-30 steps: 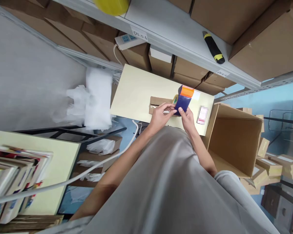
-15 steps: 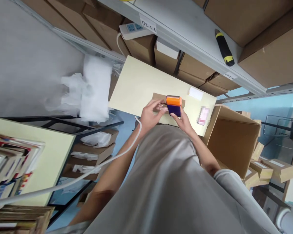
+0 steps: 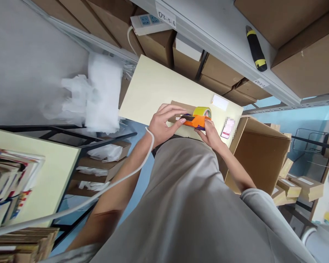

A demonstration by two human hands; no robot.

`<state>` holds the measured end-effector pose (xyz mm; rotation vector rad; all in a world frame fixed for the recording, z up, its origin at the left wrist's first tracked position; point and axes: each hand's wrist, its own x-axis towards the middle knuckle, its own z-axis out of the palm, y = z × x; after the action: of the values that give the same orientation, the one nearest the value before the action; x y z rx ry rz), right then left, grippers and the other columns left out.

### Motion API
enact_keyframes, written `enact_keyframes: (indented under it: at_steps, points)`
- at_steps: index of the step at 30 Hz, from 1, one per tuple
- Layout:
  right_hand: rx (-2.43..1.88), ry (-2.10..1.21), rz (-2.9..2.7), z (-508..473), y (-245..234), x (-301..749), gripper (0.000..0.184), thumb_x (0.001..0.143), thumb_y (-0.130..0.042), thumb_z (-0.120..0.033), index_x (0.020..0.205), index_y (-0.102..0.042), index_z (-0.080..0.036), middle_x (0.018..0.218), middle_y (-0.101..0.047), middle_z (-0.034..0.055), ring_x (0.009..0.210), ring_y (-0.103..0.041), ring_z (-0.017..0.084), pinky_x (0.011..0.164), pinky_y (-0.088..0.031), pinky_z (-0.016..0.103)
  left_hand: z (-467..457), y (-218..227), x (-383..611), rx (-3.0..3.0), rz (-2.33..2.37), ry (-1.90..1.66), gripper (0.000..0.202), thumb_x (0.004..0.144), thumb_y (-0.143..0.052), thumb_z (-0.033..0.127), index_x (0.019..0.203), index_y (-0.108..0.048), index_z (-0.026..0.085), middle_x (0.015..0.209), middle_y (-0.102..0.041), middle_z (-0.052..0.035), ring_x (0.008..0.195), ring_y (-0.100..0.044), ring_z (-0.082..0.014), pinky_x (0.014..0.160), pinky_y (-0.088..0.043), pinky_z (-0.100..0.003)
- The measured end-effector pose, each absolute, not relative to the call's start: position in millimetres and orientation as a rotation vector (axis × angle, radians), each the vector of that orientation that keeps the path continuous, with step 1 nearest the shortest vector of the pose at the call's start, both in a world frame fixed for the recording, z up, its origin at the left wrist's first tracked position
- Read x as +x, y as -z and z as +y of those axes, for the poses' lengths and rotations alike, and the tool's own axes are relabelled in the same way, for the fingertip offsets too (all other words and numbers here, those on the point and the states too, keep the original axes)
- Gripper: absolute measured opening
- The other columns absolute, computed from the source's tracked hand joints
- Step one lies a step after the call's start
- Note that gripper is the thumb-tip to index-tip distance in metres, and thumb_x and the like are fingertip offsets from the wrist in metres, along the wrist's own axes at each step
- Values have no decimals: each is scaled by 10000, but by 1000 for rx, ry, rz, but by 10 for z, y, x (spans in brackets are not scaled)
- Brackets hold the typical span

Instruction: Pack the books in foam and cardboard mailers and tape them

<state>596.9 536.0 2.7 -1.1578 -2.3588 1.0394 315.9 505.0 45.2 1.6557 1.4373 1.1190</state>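
My right hand [image 3: 212,135] is wrapped round an orange and purple tape dispenser [image 3: 199,121] that carries a roll of yellow tape [image 3: 201,111]. The dispenser lies tilted across a small flat cardboard box [image 3: 182,106] on the cream tabletop [image 3: 145,87]. My left hand [image 3: 164,124] grips the left part of this box, fingers over it and thumb close to the dispenser's front end. The dispenser and both hands cover much of the box. Where the tape's end lies cannot be made out.
A white card [image 3: 219,102] and a phone [image 3: 228,128] lie on the table's right. An open carton [image 3: 259,160] stands beside it. Above are a shelf with a utility knife [image 3: 256,48] and a power strip [image 3: 149,23]. A white cable [image 3: 98,193] crosses my left arm.
My right hand has turned the dispenser from upright to lying sideways, its front end toward my left hand, and the yellow roll now shows. My left fingers have stretched further over the box.
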Motion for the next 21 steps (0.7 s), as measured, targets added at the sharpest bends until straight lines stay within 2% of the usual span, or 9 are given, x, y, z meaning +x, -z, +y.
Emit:
enact_keyframes:
  at_steps: [4,9,15,21]
  points:
    - [-1136,-978,-2394,5370,-110,5990,358,1164,-586,-546,1288,-699,-230,1247,-768,194,1239,-691,404,1229,-507,699,4977,-517,3168,1695,1487,-1160,311,1078,-724,593,1175,-880,342,1162,-826,-79,1131,-723,-312,1112,-583,-579]
    - [-1079,-884,-2427,5357,-214,5972,279,1170,-572,-449,1310,-684,-235,1251,-762,184,1207,-695,394,1196,-525,673,4922,-560,3147,1850,1492,-1156,277,1127,-670,524,1189,-882,357,1149,-838,-84,1073,-715,-293,1042,-584,-551]
    - [-1066,-874,-2420,5312,-264,5941,251,1170,-582,-407,1312,-682,-226,1242,-757,184,1193,-695,386,1181,-527,672,4943,-668,3125,1848,1461,-1147,299,1139,-650,518,1252,-871,351,1188,-839,-89,1107,-722,-304,1045,-585,-562]
    - [-1055,-892,-2477,5323,-321,6010,244,1161,-588,-434,1275,-696,-247,1219,-766,167,1193,-695,392,1187,-527,699,4994,-790,3065,1794,1420,-1141,246,1079,-737,516,1166,-859,321,1152,-823,-73,1086,-727,-302,1075,-577,-569]
